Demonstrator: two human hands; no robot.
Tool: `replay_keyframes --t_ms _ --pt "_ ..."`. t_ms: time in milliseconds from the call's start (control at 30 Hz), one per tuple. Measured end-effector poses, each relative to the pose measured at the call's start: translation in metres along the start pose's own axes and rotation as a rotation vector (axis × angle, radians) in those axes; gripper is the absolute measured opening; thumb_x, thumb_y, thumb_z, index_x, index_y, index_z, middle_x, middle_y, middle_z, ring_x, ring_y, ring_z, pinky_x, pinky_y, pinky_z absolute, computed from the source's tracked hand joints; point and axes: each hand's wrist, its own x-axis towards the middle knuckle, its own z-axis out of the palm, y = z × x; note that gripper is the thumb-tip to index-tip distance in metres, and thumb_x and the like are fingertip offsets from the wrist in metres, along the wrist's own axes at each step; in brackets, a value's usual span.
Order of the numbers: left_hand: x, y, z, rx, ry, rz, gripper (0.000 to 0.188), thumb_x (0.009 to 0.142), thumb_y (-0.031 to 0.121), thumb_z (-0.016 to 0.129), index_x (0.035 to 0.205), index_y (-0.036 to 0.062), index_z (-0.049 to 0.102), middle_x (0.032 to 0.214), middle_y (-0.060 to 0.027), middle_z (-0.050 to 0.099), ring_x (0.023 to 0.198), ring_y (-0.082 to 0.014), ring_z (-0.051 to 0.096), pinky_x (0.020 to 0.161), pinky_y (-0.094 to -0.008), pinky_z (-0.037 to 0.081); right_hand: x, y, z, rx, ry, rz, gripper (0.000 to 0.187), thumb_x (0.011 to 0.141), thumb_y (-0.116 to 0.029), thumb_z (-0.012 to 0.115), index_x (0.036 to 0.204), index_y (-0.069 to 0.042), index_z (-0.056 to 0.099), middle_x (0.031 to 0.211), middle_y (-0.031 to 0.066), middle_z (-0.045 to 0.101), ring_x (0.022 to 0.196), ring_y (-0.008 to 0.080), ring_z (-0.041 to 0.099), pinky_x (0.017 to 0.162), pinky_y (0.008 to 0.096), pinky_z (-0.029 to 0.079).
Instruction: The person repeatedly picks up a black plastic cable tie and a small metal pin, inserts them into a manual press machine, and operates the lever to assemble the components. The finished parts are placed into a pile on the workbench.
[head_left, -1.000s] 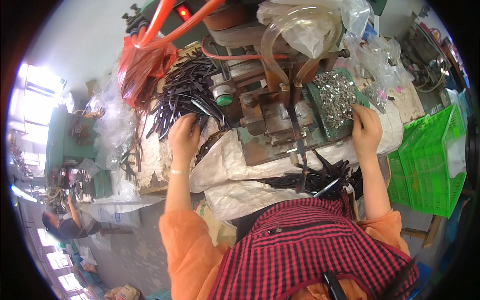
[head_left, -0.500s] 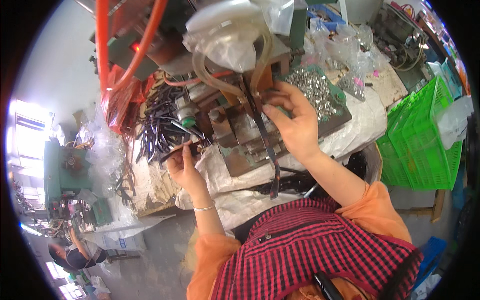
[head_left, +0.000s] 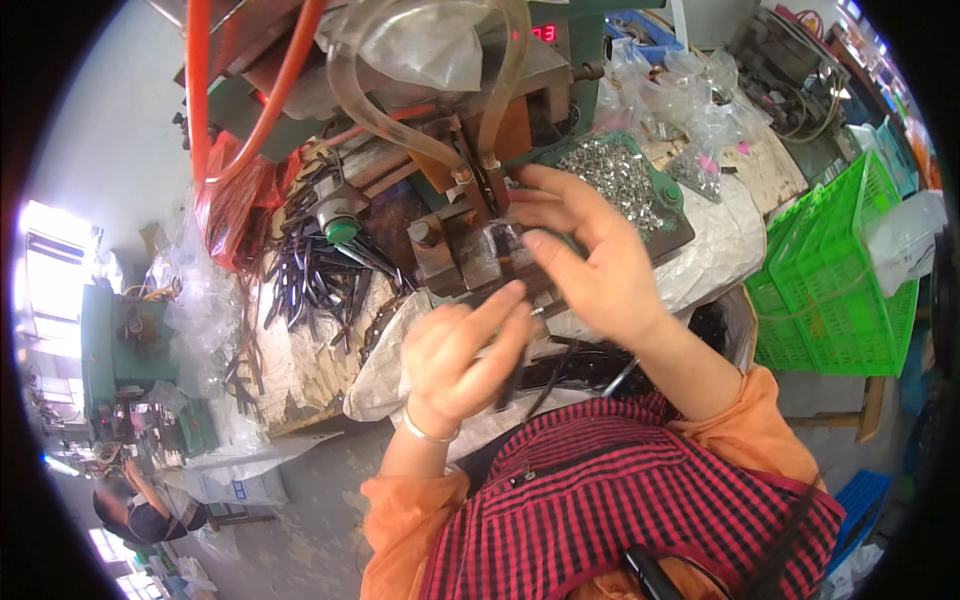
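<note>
My left hand (head_left: 462, 362) is in front of the press, its thumb and index finger closed on a narrow dark strip (head_left: 508, 388) that hangs below the fingers. Blur hides where exactly the strip is pinched. My right hand (head_left: 600, 262) reaches in from the right, its curved fingers beside the press tooling (head_left: 487, 190) and its thumb just below them. Motion smears those fingertips, so whether they grip anything does not show. A dark section of strip lies over the metal block between the hands. Clear hoses (head_left: 505, 95) run down to the tooling.
Left of the press lies a heap of dark strips (head_left: 315, 285), near a green button (head_left: 341, 230). Small shiny metal parts (head_left: 615, 175) fill a green tray at right. A green crate (head_left: 835, 290) stands farther right. Another person (head_left: 145, 510) sits at far left.
My left hand has moved right from beside the strip heap to the front of the press. The long strip hanging from the tooling is now mostly behind that hand. My right hand shifted slightly.
</note>
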Motion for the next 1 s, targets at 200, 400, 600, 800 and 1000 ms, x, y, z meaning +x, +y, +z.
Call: replay_keyframes --t_ms 200,400,600,800,1000 --pt "-0.003 -0.011 0.021 0.015 0.014 0.099 0.022 0.075 0.008 0.085 0.092 0.0086 0.071 0.101 -0.0086 0.075 0.055 -0.0125 0.059 0.047 -0.0254 0.044 0.008 0.096 -0.093 -1.248 0.243 -0.134 0.024 0.083 -0.020 0.077 0.105 -0.010 0.077 0.128 0.0205 0.067 0.130 0.0419 0.055 0.109 0.0478 0.044" --pt "-0.008 -0.014 0.021 0.015 0.086 0.111 0.020 0.076 0.013 0.081 0.093 0.0114 0.070 0.105 -0.0071 0.075 0.055 -0.0101 0.059 0.046 -0.0254 0.043 0.006 0.109 -0.088 -1.195 0.173 -0.336 0.014 0.084 -0.014 0.075 0.096 -0.008 0.072 0.135 0.0186 0.063 0.132 0.0408 0.053 0.104 0.0494 0.046" --pt "-0.055 0.001 0.003 0.074 0.200 -0.098 0.019 0.082 0.016 0.071 0.100 0.0104 0.072 0.123 -0.0101 0.073 0.066 -0.0113 0.061 0.056 -0.0261 0.049 0.036 0.130 -0.104 -1.283 -0.034 -0.456 0.015 0.092 -0.005 0.063 0.107 -0.002 0.067 0.124 0.0184 0.067 0.119 0.0391 0.062 0.095 0.0477 0.050" --pt "-0.074 -0.172 -0.033 0.497 0.122 -0.757 0.019 0.087 0.021 0.075 0.103 0.0107 0.076 0.105 -0.0076 0.073 0.101 -0.0317 0.065 0.088 -0.0404 0.053 0.026 0.115 -0.100 -0.797 0.228 -0.153 0.017 0.102 -0.010 0.061 0.111 0.000 0.070 0.100 0.0095 0.072 0.092 0.0174 0.065 0.086 0.0304 0.052" --pt "-0.070 -0.317 0.069 0.346 -0.840 -0.938 0.047 0.097 0.064 0.051 0.124 0.0340 0.076 0.151 -0.0071 0.056 0.136 -0.0373 0.050 0.114 -0.0526 0.037 0.037 0.125 -0.073 -0.506 0.204 -0.092 0.025 0.098 -0.003 0.063 0.122 0.005 0.065 0.109 0.0062 0.072 0.100 0.0123 0.064 0.091 0.0270 0.049"
